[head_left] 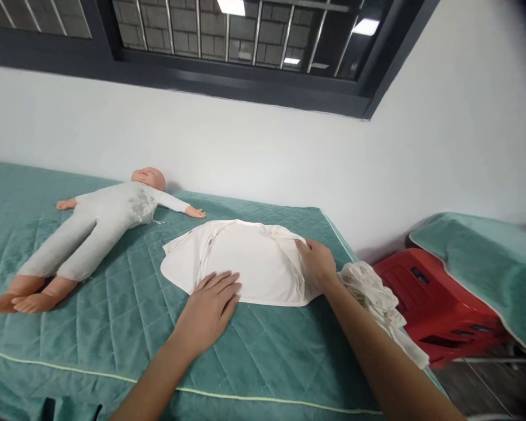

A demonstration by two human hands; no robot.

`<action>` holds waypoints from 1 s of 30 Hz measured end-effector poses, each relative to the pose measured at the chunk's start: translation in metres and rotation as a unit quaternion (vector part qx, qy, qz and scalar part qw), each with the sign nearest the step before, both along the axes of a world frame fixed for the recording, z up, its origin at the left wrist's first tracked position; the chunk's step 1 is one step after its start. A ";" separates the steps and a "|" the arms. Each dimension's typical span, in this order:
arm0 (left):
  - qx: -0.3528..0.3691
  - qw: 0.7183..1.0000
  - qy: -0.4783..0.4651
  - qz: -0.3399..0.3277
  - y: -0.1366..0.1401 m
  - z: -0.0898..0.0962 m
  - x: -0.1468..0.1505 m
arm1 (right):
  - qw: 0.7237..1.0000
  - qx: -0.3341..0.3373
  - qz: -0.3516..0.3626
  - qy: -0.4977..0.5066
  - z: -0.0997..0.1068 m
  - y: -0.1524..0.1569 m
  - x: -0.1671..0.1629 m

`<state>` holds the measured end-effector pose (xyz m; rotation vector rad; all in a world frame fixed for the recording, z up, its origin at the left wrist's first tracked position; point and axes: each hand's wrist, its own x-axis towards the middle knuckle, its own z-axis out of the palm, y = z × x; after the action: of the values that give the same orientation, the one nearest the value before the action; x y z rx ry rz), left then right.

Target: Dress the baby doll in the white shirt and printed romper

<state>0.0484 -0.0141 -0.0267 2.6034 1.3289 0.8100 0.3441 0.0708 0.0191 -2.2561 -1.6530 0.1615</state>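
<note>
A white baby garment [254, 263], with small snaps near its left side, lies spread on the green quilted cover. My left hand [213, 307] rests flat on its lower edge, fingers stretched out. At the garment's right end, my right hand [318, 263] pinches the fabric edge; some of its fingers are hidden beneath or behind the cloth. To the left a baby doll [109, 216] in a pale, worn body suit lies on its back, head toward the wall. One of its hands is close to the garment's upper left corner.
A crumpled heap of white patterned cloth [377, 298] hangs at the bed's right edge. Beyond it is a red plastic stool [442, 298], near another green cover [499, 257]. The green quilted cover [92, 333] meets a white wall below a dark-framed barred window [241, 82].
</note>
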 end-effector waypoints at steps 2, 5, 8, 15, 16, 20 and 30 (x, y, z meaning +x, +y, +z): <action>0.005 1.000 -0.018 -0.002 -0.001 -0.001 0.000 | 1.000 -0.007 -0.023 0.020 0.005 0.010 0.010; 0.029 0.996 -0.081 0.018 0.000 -0.003 -0.002 | 0.999 0.010 -0.039 0.001 0.010 0.015 0.015; 0.056 0.974 -0.189 0.116 0.006 -0.004 -0.015 | 0.992 0.097 0.030 -0.076 0.011 0.007 -0.004; 0.042 0.916 -0.161 0.365 0.054 -0.010 -0.097 | 0.945 0.113 0.305 -0.032 -0.006 0.000 -0.118; 0.022 0.914 -0.132 0.384 0.061 -0.011 -0.106 | 0.942 0.088 0.324 -0.026 -0.010 0.005 -0.133; -0.059 0.922 -0.025 0.383 0.084 -0.010 -0.123 | 0.939 0.023 0.341 -0.039 -0.023 0.034 -0.174; -0.122 0.885 -0.110 0.436 0.134 0.005 -0.133 | 0.932 0.007 0.352 -0.081 -0.042 0.050 -0.181</action>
<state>-0.0842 0.1197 -0.0214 1.5858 2.3499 0.8973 0.1635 0.1207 -0.0229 -1.5957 -2.4760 0.1310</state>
